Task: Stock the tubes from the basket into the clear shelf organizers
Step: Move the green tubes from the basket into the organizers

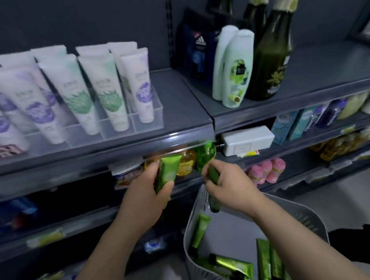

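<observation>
My left hand (149, 189) grips a green tube (167, 170) upright, its flat crimped end up, below the front lip of the upper shelf. My right hand (225, 181) grips a second, darker green tube (214, 191) with its cap end pointing down over the basket. The grey perforated basket (309, 216) sits low at the right and holds several more green tubes (232, 263). The clear shelf organizer (148, 118) stands on the upper shelf at left, filled with white tubes bearing purple and green prints (104, 91); its rightmost front compartment looks unfilled.
The grey shelf edge (104, 152) runs just above my hands. Green and dark bottles (269, 59) and pale lotion bottles (236, 71) stand on the upper right shelf. A white box (246, 139), jars and coloured bottles fill the lower shelves behind my hands.
</observation>
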